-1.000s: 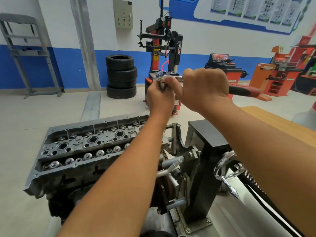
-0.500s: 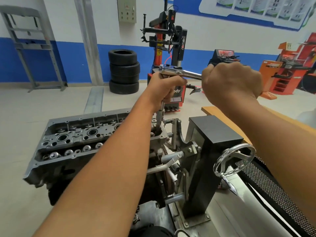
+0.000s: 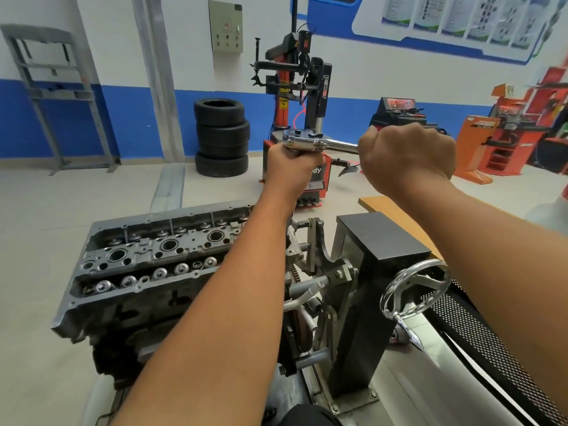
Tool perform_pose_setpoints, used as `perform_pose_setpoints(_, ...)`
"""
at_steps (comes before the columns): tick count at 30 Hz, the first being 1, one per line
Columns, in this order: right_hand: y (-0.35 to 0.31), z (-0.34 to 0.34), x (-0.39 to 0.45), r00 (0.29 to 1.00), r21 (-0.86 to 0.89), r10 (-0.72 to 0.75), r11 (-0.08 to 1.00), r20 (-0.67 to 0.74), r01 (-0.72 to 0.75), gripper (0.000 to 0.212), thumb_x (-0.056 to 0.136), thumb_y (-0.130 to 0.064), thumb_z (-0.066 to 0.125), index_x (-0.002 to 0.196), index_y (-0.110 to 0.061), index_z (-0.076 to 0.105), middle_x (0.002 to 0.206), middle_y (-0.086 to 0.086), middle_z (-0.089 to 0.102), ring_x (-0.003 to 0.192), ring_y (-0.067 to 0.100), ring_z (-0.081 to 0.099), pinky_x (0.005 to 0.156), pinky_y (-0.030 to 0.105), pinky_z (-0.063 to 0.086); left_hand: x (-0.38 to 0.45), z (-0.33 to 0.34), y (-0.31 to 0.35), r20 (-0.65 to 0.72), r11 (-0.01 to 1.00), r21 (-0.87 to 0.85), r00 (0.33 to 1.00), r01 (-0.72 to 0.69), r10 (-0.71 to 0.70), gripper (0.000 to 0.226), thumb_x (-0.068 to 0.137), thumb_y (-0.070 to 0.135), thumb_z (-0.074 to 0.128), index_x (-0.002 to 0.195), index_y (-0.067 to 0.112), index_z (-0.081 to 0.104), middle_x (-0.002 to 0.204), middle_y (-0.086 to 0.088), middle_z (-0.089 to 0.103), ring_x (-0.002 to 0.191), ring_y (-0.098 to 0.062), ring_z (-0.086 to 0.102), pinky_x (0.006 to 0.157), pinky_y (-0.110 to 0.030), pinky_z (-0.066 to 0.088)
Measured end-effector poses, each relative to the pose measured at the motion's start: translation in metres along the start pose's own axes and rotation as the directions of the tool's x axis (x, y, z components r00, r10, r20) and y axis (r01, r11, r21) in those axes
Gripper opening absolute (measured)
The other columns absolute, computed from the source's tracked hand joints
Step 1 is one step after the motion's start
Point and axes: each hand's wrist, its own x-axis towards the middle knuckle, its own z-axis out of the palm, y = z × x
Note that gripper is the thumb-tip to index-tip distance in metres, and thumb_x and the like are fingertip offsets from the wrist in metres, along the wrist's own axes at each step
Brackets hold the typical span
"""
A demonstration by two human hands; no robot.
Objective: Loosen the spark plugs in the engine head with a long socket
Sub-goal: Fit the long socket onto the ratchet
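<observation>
Workshop unchanged — right hand slid further along ratchet.

Chrome ratchet raised above grey engine head

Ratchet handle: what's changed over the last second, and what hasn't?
The right hand has slid out from beside the ratchet head along the handle and now grips it farther right; the handle itself is hidden behind the fist. The left hand stays wrapped just under the ratchet head, steadying the tool. The engine head and the stand's handwheel look unmoved; the camera shifted a little.
</observation>
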Motion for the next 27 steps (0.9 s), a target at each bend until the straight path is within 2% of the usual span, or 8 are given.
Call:
perform_pose_setpoints(3, 0.002, 0.006, 0.003, 1.000, 0.010, -0.023, 1.000, -0.008, 0.023, 0.056, 0.106, -0.045, 0.025, 0.057, -0.018, 0.032, 0.052, 0.004, 0.033, 0.059, 0.036, 0.053, 0.057, 0.033, 0.038, 0.002, 0.000, -0.003, -0.023, 1.000, -0.007, 1.000, -0.016, 0.015, 0.021, 0.085, -0.002, 0.075, 0.101, 0.012, 0.077, 0.090, 0.003, 0.078, 0.094, -0.018, 0.072, 0.084, -0.038, 0.060)
perform_pose_setpoints(5, 0.005, 0.011, 0.007, 0.999, 0.014, -0.047, 0.999, -0.022, 0.047, 0.057, 0.106, -0.045, 0.024, 0.056, -0.018, 0.034, 0.052, 0.004, 0.035, 0.057, 0.035, 0.053, 0.057, 0.031, 0.036, 0.003, 0.001, -0.005, -0.031, 1.000, -0.010, 0.999, -0.016, 0.016, 0.022, 0.085, -0.002, 0.075, 0.102, 0.011, 0.077, 0.087, 0.005, 0.078, 0.087, -0.011, 0.071, 0.077, -0.031, 0.060)
perform_pose_setpoints(8, 0.008, 0.018, 0.013, 0.995, 0.024, -0.086, 0.996, -0.050, 0.088, 0.062, 0.104, -0.045, 0.021, 0.056, -0.013, 0.045, 0.051, 0.006, 0.044, 0.054, 0.033, 0.053, 0.056, 0.028, 0.032, 0.002, 0.001, -0.004, -0.028, 1.000, -0.006, 0.999, -0.025, 0.024, 0.023, 0.084, -0.003, 0.073, 0.088, 0.019, 0.076, 0.070, 0.014, 0.074, 0.064, 0.004, 0.064, 0.056, -0.017, 0.054)
perform_pose_setpoints(12, 0.010, 0.033, 0.022, 0.983, 0.059, -0.127, 0.989, -0.135, 0.135, 0.061, 0.102, -0.044, 0.022, 0.063, -0.011, 0.055, 0.057, 0.011, 0.052, 0.055, 0.034, 0.051, 0.058, 0.031, 0.030, 0.006, 0.000, -0.007, -0.037, 0.999, -0.016, 0.998, -0.049, 0.048, 0.021, 0.084, -0.004, 0.073, 0.093, 0.014, 0.078, 0.075, 0.010, 0.076, 0.065, 0.003, 0.066, 0.057, -0.015, 0.053)
perform_pose_setpoints(16, 0.013, 0.045, 0.032, 0.974, 0.084, -0.151, 0.982, -0.167, 0.166, 0.063, 0.102, -0.043, 0.024, 0.061, -0.009, 0.057, 0.056, 0.012, 0.052, 0.054, 0.036, 0.052, 0.058, 0.032, 0.030, 0.004, 0.000, -0.007, -0.059, 0.997, -0.020, 0.996, -0.074, 0.073, 0.021, 0.084, -0.003, 0.073, 0.093, 0.015, 0.078, 0.090, -0.012, 0.078, 0.076, -0.012, 0.067, 0.064, -0.020, 0.057)
perform_pose_setpoints(19, 0.013, 0.055, 0.039, 0.969, 0.101, -0.163, 0.978, -0.188, 0.184, 0.062, 0.101, -0.043, 0.022, 0.060, -0.009, 0.054, 0.055, 0.012, 0.050, 0.053, 0.035, 0.048, 0.057, 0.032, 0.026, 0.002, 0.001, -0.008, -0.082, 0.996, -0.041, 0.993, -0.085, 0.082, 0.022, 0.085, -0.003, 0.073, 0.091, 0.018, 0.078, 0.088, -0.006, 0.078, 0.075, -0.007, 0.068, 0.064, -0.017, 0.057)
perform_pose_setpoints(24, 0.012, 0.073, 0.053, 0.945, 0.165, -0.198, 0.955, -0.261, 0.245, 0.064, 0.099, -0.044, 0.019, 0.059, -0.007, 0.053, 0.054, 0.013, 0.045, 0.050, 0.034, 0.044, 0.057, 0.033, 0.024, 0.000, 0.003, -0.010, -0.092, 0.990, -0.082, 0.990, -0.111, 0.103, 0.016, 0.087, -0.005, 0.070, 0.089, 0.010, 0.076, 0.086, -0.019, 0.074, 0.068, -0.009, 0.062, 0.059, -0.017, 0.056)
perform_pose_setpoints(27, 0.007, 0.083, 0.062, 0.931, 0.227, -0.214, 0.931, -0.295, 0.286, 0.065, 0.099, -0.043, 0.019, 0.058, -0.006, 0.054, 0.052, 0.012, 0.042, 0.048, 0.033, 0.042, 0.057, 0.033, 0.024, 0.000, 0.001, -0.010, -0.088, 0.987, -0.099, 0.989, -0.128, 0.120, 0.008, 0.088, -0.006, 0.068, 0.086, 0.000, 0.073, 0.074, -0.011, 0.066, 0.063, -0.009, 0.057, 0.054, -0.015, 0.052)
